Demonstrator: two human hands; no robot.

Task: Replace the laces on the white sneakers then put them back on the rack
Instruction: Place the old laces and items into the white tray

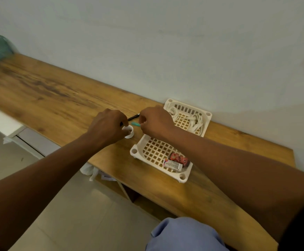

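The white laces (192, 120) lie coiled in the far basket (206, 113) on the table (57, 98); soft and limp, best pinched near a stiff tip. The left hand (107, 126) grips a small white cup (130, 134), the right hand (155, 122) pinches a teal stick (135, 124); no sneakers in view

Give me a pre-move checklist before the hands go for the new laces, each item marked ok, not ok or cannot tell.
1. White laces in the far basket: ok.
2. Left hand free: not ok, it is at the small white cup.
3. Right hand free: not ok, it pinches a teal item.
4. White sneakers in view: not ok.
5. Bare wooden tabletop for working: ok.
6. Near basket clear of the reach: cannot tell.
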